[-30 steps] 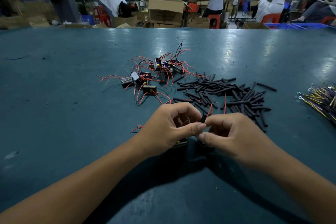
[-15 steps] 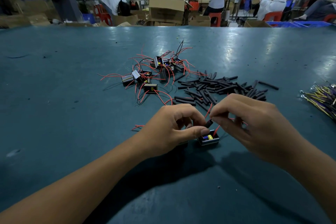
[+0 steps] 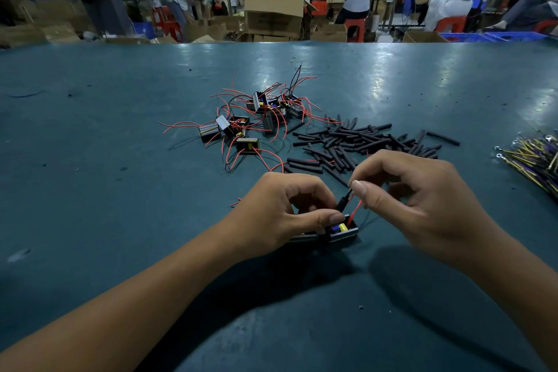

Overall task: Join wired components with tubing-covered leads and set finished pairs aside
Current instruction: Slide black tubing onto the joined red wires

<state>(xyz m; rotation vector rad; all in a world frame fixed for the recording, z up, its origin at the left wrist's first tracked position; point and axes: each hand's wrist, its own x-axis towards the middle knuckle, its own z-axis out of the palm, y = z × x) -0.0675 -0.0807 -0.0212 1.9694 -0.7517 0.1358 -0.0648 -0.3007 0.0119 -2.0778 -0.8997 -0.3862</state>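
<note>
Components (image 3: 342, 229) under work, two small black boxes with a yellow and blue part showing in the right one, sit side by side on the teal table (image 3: 90, 190) near the middle of its near edge. Left hand (image 3: 280, 214) rests over the left box, its fingers curled and the thumb tip pressed at the rim of the right box. Right hand (image 3: 422, 205) is raised just above and to the right, thumb and forefinger pinching a thin lead that carries a short black tubing sleeve (image 3: 343, 203); a red lead (image 3: 354, 213) rises from the right box beside it. Whether the sleeve touches the left thumb cannot be told. Farther toward the table's middle lies a loose pile of black tubing pieces (image 3: 362, 142), and to its left a cluster of unjoined boxes with red and black wires (image 3: 259, 118). A bundle of yellow and purple wires with ring terminals (image 3: 534, 160) lies at the right edge. Beyond the far edge, people work among cardboard boxes (image 3: 273, 13).
</note>
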